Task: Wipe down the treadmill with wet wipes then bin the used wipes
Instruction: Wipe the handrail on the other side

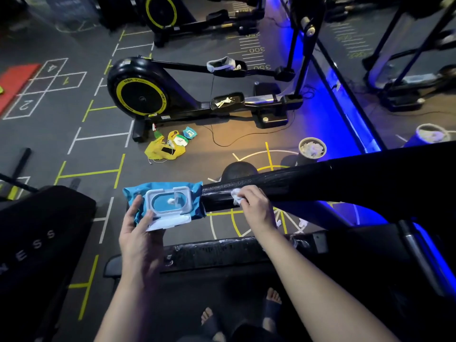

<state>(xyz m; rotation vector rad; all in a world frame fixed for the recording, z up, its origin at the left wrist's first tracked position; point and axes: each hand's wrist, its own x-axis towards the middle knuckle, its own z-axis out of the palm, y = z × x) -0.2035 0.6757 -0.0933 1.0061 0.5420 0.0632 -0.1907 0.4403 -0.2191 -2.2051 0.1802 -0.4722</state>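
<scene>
Smeared black treadmill rail [296, 181] over line-marked grey gym floor [49, 144]

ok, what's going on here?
A person presses a white wipe against the black treadmill handrail with the right hand. The left hand holds the blue wet wipes pack, lid open, a fresh wipe poking out. A bin holding crumpled wipes stands on the floor beyond it; this wipe isn't binned yet.
</scene>
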